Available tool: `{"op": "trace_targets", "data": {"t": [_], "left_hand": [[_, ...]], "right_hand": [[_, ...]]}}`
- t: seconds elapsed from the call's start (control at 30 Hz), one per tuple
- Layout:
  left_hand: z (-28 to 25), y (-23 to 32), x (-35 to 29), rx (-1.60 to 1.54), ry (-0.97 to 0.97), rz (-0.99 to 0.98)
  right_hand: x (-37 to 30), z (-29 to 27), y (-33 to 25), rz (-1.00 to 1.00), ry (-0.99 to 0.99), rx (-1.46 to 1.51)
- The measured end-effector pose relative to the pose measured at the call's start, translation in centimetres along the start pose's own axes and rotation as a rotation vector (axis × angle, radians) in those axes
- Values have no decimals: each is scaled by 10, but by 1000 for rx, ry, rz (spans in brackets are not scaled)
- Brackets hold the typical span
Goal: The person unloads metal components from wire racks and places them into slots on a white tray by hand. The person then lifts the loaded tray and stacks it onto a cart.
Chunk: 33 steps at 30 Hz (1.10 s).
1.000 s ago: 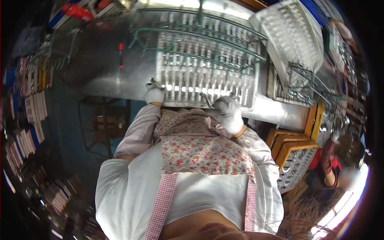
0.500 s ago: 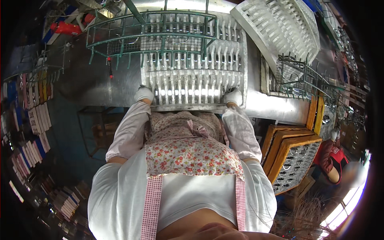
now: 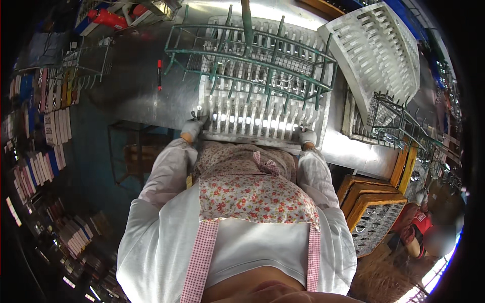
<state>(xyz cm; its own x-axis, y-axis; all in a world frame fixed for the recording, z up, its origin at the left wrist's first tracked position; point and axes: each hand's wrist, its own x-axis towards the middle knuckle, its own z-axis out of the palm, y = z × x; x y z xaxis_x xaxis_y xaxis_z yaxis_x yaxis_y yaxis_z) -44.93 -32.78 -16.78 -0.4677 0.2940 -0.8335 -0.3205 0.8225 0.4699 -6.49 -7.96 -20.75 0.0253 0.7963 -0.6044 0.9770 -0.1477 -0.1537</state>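
Observation:
A whitish slotted tray (image 3: 255,135) lies on the metal table in front of me, with rows of pale bars and shiny pieces between them. My left hand (image 3: 192,128), in a white glove, is closed at the tray's near left corner; small dark tips show beside its fingers. At the near right corner my right hand (image 3: 307,137), gloved too, is closed on the edge. The undersides of both grips are hidden. Over the far part of the tray hangs a green wire rack (image 3: 252,59) with downward prongs and a mesh panel.
A second slotted tray (image 3: 374,60) leans at the right above a smaller green wire rack (image 3: 399,121). Orange-edged trays (image 3: 376,212) stand lower right. A red marker (image 3: 159,76) lies on the table (image 3: 136,96). Another person (image 3: 417,224) in red is at far right.
The green wire rack has shifted right over the tray and tilted. The whole view has moved a little. Both hands stay at the tray's near corners.

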Motion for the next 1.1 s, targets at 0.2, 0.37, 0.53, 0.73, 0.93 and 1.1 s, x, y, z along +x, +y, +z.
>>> {"op": "trace_targets", "data": {"t": [0.2, 0.37, 0.53, 0.73, 0.93, 1.1], "left_hand": [[34, 9, 0, 330, 276, 54], [-29, 25, -22, -605, -287, -12], [-119, 88, 21, -479, 79, 181], [-148, 268, -35, -43, 194, 702], [-138, 373, -37, 548, -260, 816], [-60, 416, -33, 1116, -685, 1528]], "right_hand": [[1, -32, -4, -73, -102, -39], [-6, -152, -43, -443, -200, 870], [14, -275, -159, -588, -50, 319], [31, -300, -289, -1165, -317, 368], [33, -280, -334, -1144, -723, 84], [56, -259, -299, -1127, -779, -86]]}}
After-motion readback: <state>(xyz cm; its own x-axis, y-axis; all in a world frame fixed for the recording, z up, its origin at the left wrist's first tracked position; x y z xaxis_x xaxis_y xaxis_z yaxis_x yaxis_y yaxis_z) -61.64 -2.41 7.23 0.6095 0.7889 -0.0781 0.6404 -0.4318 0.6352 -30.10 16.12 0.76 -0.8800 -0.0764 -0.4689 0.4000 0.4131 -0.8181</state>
